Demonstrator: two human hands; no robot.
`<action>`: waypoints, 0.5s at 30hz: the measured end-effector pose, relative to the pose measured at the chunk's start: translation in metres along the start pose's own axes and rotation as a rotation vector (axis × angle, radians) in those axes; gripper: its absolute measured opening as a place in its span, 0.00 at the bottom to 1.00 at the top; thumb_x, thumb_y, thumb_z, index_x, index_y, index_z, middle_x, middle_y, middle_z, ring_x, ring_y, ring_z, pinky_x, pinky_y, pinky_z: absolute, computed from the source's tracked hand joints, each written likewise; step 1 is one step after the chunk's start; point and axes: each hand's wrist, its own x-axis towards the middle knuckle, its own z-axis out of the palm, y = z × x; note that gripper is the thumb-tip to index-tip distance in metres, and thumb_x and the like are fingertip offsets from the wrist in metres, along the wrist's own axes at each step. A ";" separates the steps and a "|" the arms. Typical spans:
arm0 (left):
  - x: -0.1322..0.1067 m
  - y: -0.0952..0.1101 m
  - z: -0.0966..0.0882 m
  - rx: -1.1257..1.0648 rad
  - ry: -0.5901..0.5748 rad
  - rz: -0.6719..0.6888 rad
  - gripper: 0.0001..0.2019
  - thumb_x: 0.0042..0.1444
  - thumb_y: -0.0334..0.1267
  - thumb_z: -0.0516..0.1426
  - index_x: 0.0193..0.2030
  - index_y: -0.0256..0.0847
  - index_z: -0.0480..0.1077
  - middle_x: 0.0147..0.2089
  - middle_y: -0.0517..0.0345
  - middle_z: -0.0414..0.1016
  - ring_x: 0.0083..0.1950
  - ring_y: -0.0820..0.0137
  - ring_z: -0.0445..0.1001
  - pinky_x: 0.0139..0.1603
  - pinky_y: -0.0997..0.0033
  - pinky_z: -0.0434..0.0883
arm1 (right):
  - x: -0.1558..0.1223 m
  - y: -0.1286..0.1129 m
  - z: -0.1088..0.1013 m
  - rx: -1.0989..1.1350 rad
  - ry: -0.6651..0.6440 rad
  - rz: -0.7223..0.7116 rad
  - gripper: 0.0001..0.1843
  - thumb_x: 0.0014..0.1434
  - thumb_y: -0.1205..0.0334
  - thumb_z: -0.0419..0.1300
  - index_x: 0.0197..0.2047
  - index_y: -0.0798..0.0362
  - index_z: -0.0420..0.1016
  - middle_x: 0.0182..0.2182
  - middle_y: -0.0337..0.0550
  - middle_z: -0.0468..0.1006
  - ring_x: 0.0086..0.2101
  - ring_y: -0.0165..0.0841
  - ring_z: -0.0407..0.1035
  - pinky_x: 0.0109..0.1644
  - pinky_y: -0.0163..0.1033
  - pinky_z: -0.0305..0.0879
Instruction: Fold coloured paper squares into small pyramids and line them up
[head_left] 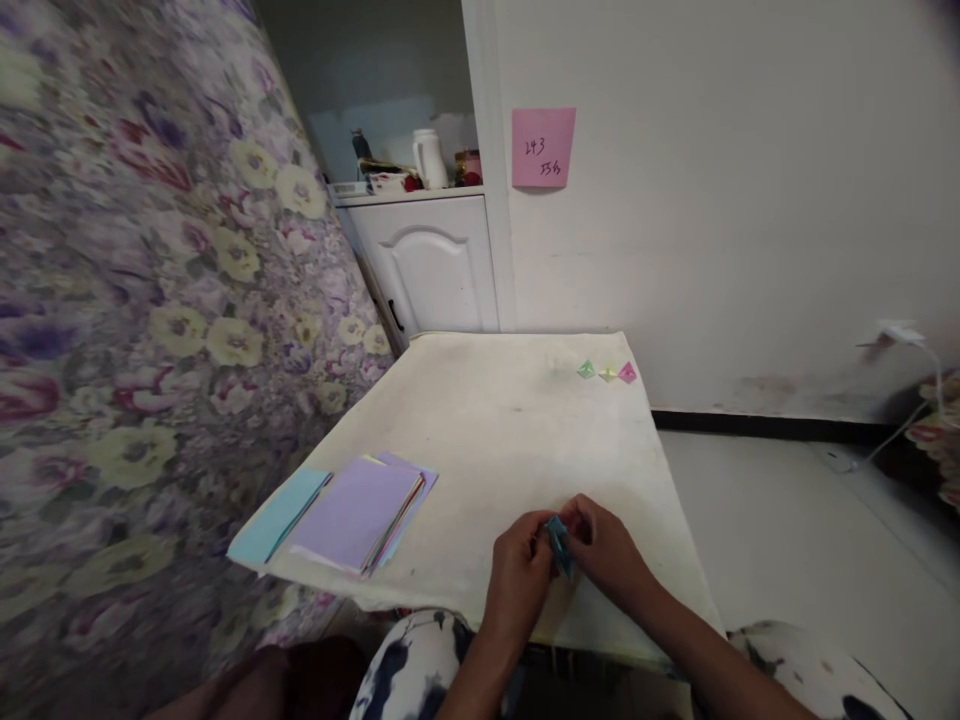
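Near the front edge of the table, a small folded piece of blue paper is pinched between both hands, a little above the cloth. My left hand closes on its left side, with the fingers curled. From the right, my right hand grips it between thumb and fingertips. The folds are partly hidden by the fingers. Three small folded paper pieces lie in a row at the far right corner: a green one, a yellow one and a pink one.
A stack of coloured paper topped with purple lies at the table's left, beside light-blue sheets. The table meets a wall carrying a pink note. Floral fabric hangs left; a white jug stands on the cabinet.
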 end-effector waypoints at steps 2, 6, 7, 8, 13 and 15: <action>0.000 -0.001 0.000 0.004 0.007 -0.002 0.13 0.53 0.34 0.49 0.41 0.39 0.72 0.31 0.57 0.74 0.27 0.72 0.69 0.27 0.76 0.66 | 0.000 0.000 -0.001 0.042 -0.055 -0.007 0.02 0.46 0.68 0.57 0.26 0.53 0.66 0.20 0.35 0.69 0.23 0.27 0.63 0.27 0.31 0.57; 0.001 -0.003 0.001 -0.056 -0.003 -0.040 0.12 0.53 0.36 0.49 0.41 0.39 0.71 0.26 0.61 0.71 0.24 0.73 0.67 0.24 0.77 0.65 | 0.002 0.001 -0.001 0.160 -0.162 0.003 0.03 0.47 0.67 0.57 0.24 0.54 0.65 0.19 0.34 0.67 0.22 0.27 0.61 0.26 0.31 0.57; 0.001 -0.003 0.002 -0.081 -0.012 -0.049 0.12 0.54 0.37 0.50 0.42 0.39 0.71 0.25 0.61 0.70 0.24 0.74 0.67 0.23 0.77 0.64 | 0.001 0.001 -0.001 0.141 -0.152 0.006 0.03 0.46 0.67 0.57 0.24 0.54 0.65 0.19 0.34 0.67 0.22 0.27 0.61 0.26 0.31 0.56; 0.001 -0.003 0.002 -0.102 -0.022 -0.056 0.12 0.53 0.37 0.50 0.42 0.39 0.70 0.25 0.61 0.70 0.24 0.74 0.67 0.23 0.77 0.65 | 0.001 0.000 -0.001 0.107 -0.124 0.005 0.02 0.46 0.68 0.56 0.24 0.54 0.65 0.19 0.34 0.67 0.22 0.26 0.61 0.26 0.31 0.56; 0.003 -0.003 0.002 -0.186 -0.044 -0.098 0.10 0.52 0.38 0.52 0.37 0.36 0.70 0.27 0.59 0.72 0.24 0.74 0.69 0.24 0.77 0.67 | 0.000 -0.001 -0.003 0.021 -0.044 0.019 0.02 0.45 0.69 0.57 0.24 0.54 0.66 0.18 0.34 0.68 0.21 0.26 0.62 0.24 0.30 0.56; 0.004 -0.003 0.002 -0.204 -0.043 -0.121 0.09 0.51 0.38 0.53 0.35 0.36 0.70 0.26 0.60 0.71 0.23 0.74 0.69 0.22 0.77 0.67 | 0.000 -0.001 -0.004 0.119 -0.131 0.064 0.02 0.45 0.68 0.57 0.25 0.54 0.66 0.18 0.34 0.68 0.21 0.26 0.62 0.22 0.29 0.56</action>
